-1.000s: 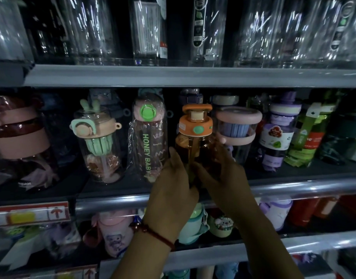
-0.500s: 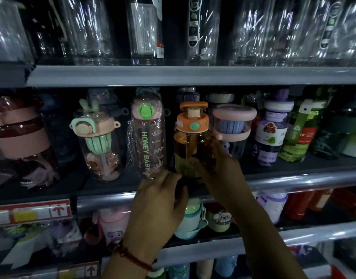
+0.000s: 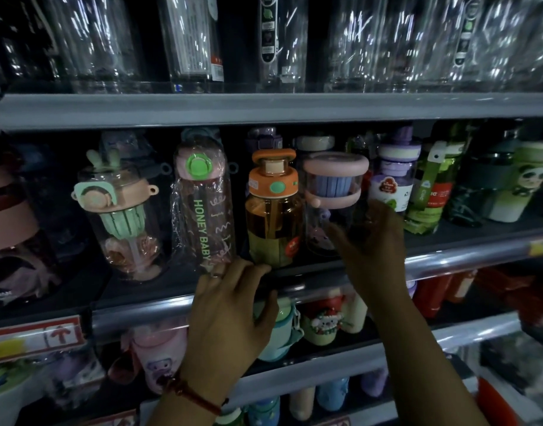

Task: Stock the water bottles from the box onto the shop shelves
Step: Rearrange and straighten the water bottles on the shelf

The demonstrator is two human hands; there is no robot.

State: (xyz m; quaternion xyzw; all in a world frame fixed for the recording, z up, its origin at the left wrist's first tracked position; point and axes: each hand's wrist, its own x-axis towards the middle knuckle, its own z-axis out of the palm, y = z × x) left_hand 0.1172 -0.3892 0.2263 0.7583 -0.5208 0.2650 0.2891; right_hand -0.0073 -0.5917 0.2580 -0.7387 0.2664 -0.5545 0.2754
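Your right hand (image 3: pixel 371 241) left the orange bottle (image 3: pixel 275 210) and slid right, with thumb and fingers curving round the lower body of the pink-lidded bottle (image 3: pixel 334 179). Your left hand (image 3: pixel 230 309) dropped lower, fingers loose and spread, tips on the middle shelf's rail (image 3: pixel 448 262) just below the orange bottle. That bottle stood upright beside the HONEY BABY bottle (image 3: pixel 202 204). Dim light and your palm hid the pink-lidded bottle's base.

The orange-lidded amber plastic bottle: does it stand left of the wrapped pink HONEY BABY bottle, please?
No, the orange-lidded amber bottle stands immediately right of the HONEY BABY bottle.
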